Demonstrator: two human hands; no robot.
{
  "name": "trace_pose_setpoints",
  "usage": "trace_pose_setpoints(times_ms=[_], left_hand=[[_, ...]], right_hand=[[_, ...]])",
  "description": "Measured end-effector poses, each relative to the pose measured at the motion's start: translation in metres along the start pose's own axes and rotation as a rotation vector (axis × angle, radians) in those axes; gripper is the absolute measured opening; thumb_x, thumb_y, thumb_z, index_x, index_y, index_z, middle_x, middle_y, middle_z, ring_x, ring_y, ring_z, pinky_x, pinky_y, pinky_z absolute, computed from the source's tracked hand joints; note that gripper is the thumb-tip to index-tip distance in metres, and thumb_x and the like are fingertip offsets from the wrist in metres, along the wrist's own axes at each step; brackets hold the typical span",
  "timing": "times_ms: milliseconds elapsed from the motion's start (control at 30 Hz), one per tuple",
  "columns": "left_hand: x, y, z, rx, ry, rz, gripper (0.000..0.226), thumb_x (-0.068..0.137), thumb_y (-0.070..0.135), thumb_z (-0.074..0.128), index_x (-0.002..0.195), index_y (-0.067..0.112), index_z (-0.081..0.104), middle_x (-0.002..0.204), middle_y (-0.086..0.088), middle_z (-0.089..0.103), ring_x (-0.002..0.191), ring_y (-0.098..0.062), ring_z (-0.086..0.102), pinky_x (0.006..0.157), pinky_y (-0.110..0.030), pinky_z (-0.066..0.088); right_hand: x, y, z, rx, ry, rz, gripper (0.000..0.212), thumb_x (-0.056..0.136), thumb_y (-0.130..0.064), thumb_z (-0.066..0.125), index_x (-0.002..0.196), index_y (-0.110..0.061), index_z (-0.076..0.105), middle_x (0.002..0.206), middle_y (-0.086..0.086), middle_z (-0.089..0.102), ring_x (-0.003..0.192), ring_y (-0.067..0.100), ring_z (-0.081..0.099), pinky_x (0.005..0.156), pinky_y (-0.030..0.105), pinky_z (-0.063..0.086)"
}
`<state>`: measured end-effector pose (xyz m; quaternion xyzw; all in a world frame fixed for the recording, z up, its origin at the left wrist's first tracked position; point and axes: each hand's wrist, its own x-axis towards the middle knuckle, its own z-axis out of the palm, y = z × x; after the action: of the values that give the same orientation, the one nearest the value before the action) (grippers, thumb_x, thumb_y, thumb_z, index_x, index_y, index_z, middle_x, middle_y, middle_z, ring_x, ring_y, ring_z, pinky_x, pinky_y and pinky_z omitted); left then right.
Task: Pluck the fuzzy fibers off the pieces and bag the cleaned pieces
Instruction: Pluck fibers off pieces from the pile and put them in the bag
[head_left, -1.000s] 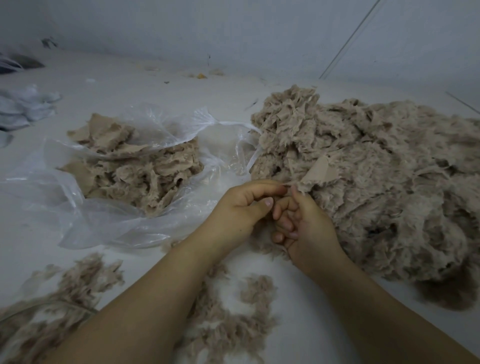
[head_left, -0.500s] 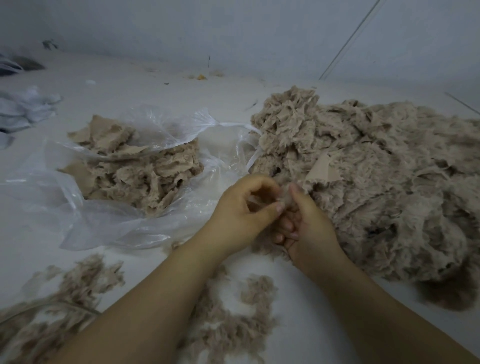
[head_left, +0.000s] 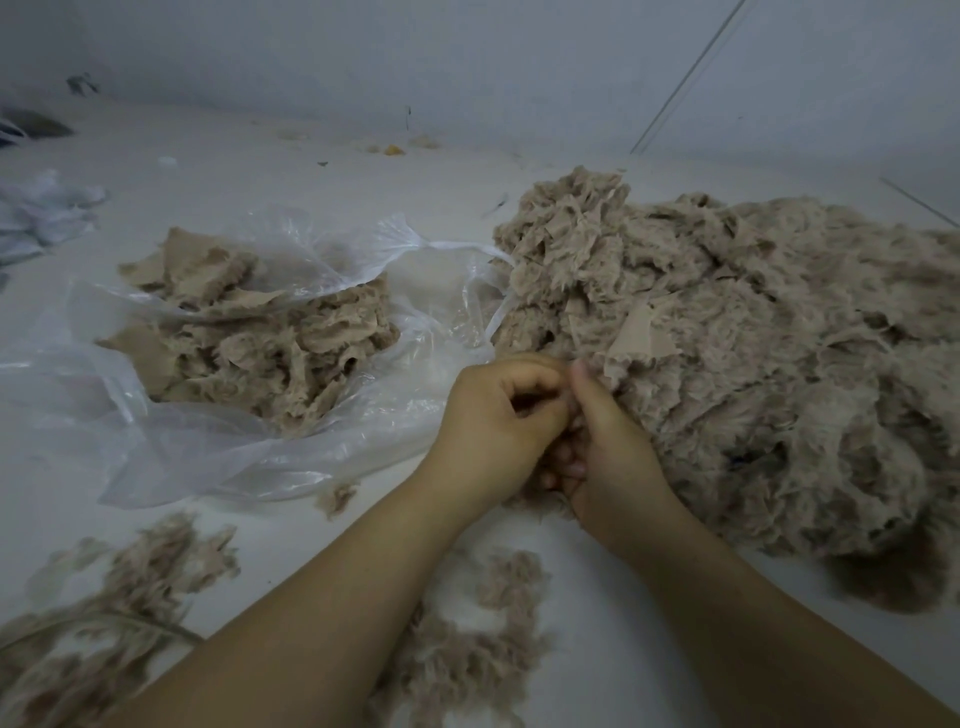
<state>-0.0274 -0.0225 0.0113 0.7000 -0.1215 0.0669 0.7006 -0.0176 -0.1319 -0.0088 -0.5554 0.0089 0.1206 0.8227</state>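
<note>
A small fuzzy piece (head_left: 569, 410) is pinched between the two hands, which are pressed together at the near edge of the big heap. The left hand (head_left: 498, 421) is curled, its fingers folded down over the piece; the right hand (head_left: 608, 452) is closed round it from the other side, thumb raised against the left forefinger. Most of the piece is hidden by the fingers, so only a tuft of beige fibre is seen between them.

Just beyond and to the right of the hands, a large heap of uncleaned pieces (head_left: 753, 374) is spread over the white surface (head_left: 260, 171), with one smooth tan backing (head_left: 641, 335) turned up near the thumbs. To the left, a clear plastic bag (head_left: 218, 447) lies open and slumped, and a mound of cleaned pieces (head_left: 270, 338) is held in it. Loose plucked fibres (head_left: 483, 644) are scattered on the surface beneath the forearms, and more (head_left: 130, 587) at the near left. A crumpled pale bag (head_left: 41, 213) is seen at the far left edge. A grey wall (head_left: 467, 67) stands behind. No brand, label or writing can be read anywhere
</note>
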Motion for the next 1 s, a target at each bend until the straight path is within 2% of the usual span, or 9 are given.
trace_pose_setpoints(times_ms=[67,133,267,433,567,733,833,933,1000], left_hand=[[0.002,0.001,-0.004,0.023,0.117,0.037,0.017,0.09,0.002,0.065,0.077,0.01,0.071,0.084,-0.005,0.073,0.06,-0.024,0.069,0.055,-0.039,0.057],[0.003,0.001,-0.014,0.297,0.2,0.261,0.014,0.088,0.002,0.065,0.079,0.013,0.07,0.087,0.001,0.072,0.079,-0.016,0.069,0.074,-0.038,0.057],[-0.004,-0.002,-0.036,0.747,0.065,0.707,0.017,0.077,-0.017,0.061,0.083,-0.003,0.066,0.085,-0.009,0.067,0.084,-0.025,0.062,0.077,-0.032,0.049],[-0.007,0.001,-0.046,0.945,-0.029,0.813,0.013,0.078,-0.019,0.059,0.076,-0.007,0.065,0.086,-0.013,0.068,0.081,-0.031,0.058,0.069,-0.041,0.049],[-0.013,0.005,-0.044,0.984,-0.122,0.853,0.018,0.072,-0.021,0.06,0.073,-0.003,0.064,0.085,-0.012,0.069,0.077,-0.031,0.057,0.063,-0.042,0.047],[-0.018,0.01,-0.046,0.793,-0.217,0.689,0.015,0.068,-0.016,0.056,0.063,-0.001,0.054,0.07,-0.012,0.057,0.067,-0.029,0.051,0.061,-0.04,0.042],[-0.018,0.006,-0.047,0.537,-0.165,0.415,0.017,0.066,-0.004,0.056,0.058,0.007,0.046,0.063,-0.012,0.053,0.062,-0.025,0.051,0.057,-0.042,0.044],[-0.016,0.002,-0.043,0.357,-0.029,0.137,0.014,0.079,0.017,0.064,0.072,0.009,0.055,0.074,-0.009,0.057,0.066,-0.026,0.054,0.058,-0.04,0.048],[-0.013,0.0,-0.041,0.323,-0.017,0.071,0.011,0.084,0.013,0.072,0.089,0.013,0.062,0.086,-0.005,0.061,0.074,-0.027,0.059,0.061,-0.039,0.05]], right_hand=[[-0.001,-0.003,-0.001,0.004,-0.016,0.017,0.059,0.084,-0.068,0.05,0.066,-0.016,0.072,0.054,0.004,0.04,0.041,0.009,0.035,0.045,0.025,0.035],[-0.002,-0.006,-0.002,0.016,-0.036,0.035,0.061,0.075,-0.067,0.049,0.06,-0.009,0.061,0.044,0.0,0.032,0.035,0.007,0.029,0.045,0.024,0.033],[-0.004,-0.009,-0.003,0.123,0.012,0.054,0.058,0.074,-0.062,0.053,0.057,-0.007,0.053,0.042,-0.001,0.027,0.032,0.007,0.027,0.042,0.02,0.034],[-0.003,-0.008,-0.006,0.179,-0.016,0.027,0.051,0.067,-0.062,0.066,0.056,-0.014,0.056,0.044,-0.003,0.029,0.033,0.006,0.031,0.04,0.021,0.035],[-0.002,-0.004,-0.006,0.132,-0.059,-0.04,0.04,0.067,-0.045,0.079,0.059,-0.021,0.048,0.047,-0.005,0.032,0.039,0.006,0.033,0.042,0.023,0.036],[0.001,0.002,-0.01,0.057,-0.095,-0.06,0.035,0.087,-0.025,0.065,0.053,-0.024,0.056,0.042,-0.007,0.033,0.038,0.006,0.034,0.044,0.025,0.034],[0.0,0.004,-0.01,-0.059,-0.133,-0.1,0.018,0.08,-0.031,0.07,0.075,-0.014,0.064,0.047,-0.004,0.046,0.041,0.009,0.038,0.052,0.03,0.027],[0.001,0.004,-0.01,-0.108,-0.103,-0.082,0.04,0.07,-0.034,0.076,0.094,-0.004,0.066,0.071,0.011,0.061,0.056,0.017,0.044,0.054,0.031,0.027],[0.0,0.003,-0.009,-0.089,-0.096,-0.081,0.052,0.069,-0.034,0.077,0.102,0.004,0.064,0.083,0.019,0.061,0.063,0.023,0.043,0.054,0.031,0.027]])
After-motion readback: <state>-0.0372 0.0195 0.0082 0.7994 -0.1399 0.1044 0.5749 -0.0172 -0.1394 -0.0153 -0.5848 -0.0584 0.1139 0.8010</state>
